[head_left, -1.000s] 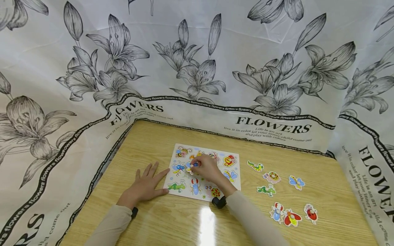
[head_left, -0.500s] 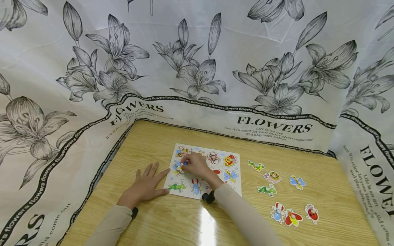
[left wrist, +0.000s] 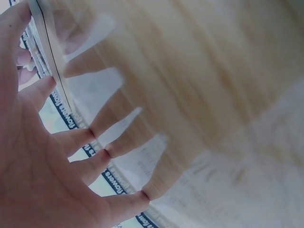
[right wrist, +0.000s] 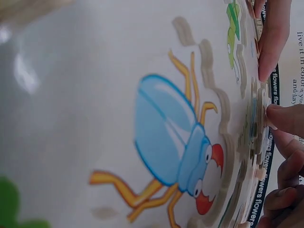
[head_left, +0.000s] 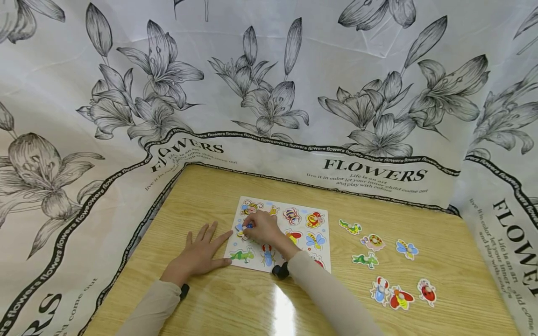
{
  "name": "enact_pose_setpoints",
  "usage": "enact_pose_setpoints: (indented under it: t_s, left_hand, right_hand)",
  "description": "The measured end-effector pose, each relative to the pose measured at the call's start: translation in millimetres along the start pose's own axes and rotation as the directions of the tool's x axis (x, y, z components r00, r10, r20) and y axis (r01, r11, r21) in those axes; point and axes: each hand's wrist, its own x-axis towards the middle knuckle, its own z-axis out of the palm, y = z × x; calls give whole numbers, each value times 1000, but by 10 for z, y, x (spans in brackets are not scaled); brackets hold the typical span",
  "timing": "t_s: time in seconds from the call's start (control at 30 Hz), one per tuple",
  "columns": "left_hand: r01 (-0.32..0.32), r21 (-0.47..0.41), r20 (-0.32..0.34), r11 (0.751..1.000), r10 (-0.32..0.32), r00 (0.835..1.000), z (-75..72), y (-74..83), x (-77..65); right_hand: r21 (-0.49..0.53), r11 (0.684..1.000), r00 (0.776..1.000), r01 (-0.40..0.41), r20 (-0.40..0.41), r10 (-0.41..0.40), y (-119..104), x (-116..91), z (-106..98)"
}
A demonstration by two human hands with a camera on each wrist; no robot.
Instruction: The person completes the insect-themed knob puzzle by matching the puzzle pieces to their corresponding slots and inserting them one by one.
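My right hand (head_left: 265, 229) is over the left part of a white insect puzzle board (head_left: 258, 265). Its thumb and fingertips pinch the knob of a blue winged insect puzzle piece (head_left: 240, 229), close over the middle-left slot. In the right wrist view that puzzle piece (right wrist: 260, 123) shows edge-on beneath the thumb, partly hidden by the fingers. My left hand (head_left: 199, 252) rests on the table with fingers spread, thumb and index fingertip at the board's left edge. A bee piece (head_left: 251, 208), a spider piece (head_left: 291, 215) and a butterfly piece (head_left: 315, 219) sit along the board's far row.
Right of the board lie loose pieces: a caterpillar (head_left: 350, 227), a snail (head_left: 372, 242), a grasshopper (head_left: 365, 260), a bee (head_left: 407, 249), a blue beetle (head_left: 380, 291), a red-winged insect (head_left: 401, 297) and a ladybug (head_left: 427, 292). A flower-printed curtain (head_left: 269, 161) borders the wooden table (head_left: 235, 298).
My right hand has carried the blue insect piece leftward from the board's middle slot to the left one, then slightly lower. The left hand has stayed in place.
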Motion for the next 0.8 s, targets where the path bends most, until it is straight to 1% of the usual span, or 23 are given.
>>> enact_pose_setpoints:
  t_s: [0.23,0.43,0.8]
  left_hand:
    - [2,-3,3,1000,-2,1000,-11,6,-11]
    - [1,5,7,1000,-1,1000,-8,3,-16]
    - [6,-10,8,1000,-6,1000,-16,13,-8]
  right_hand:
    - [-12,1000,1000,3,-1,-3,-51,-7,12]
    - [-11,1000,1000,13,-7,-13,-37,9,40]
    - [-24,1000,1000,0,-7,0,-39,14,64]
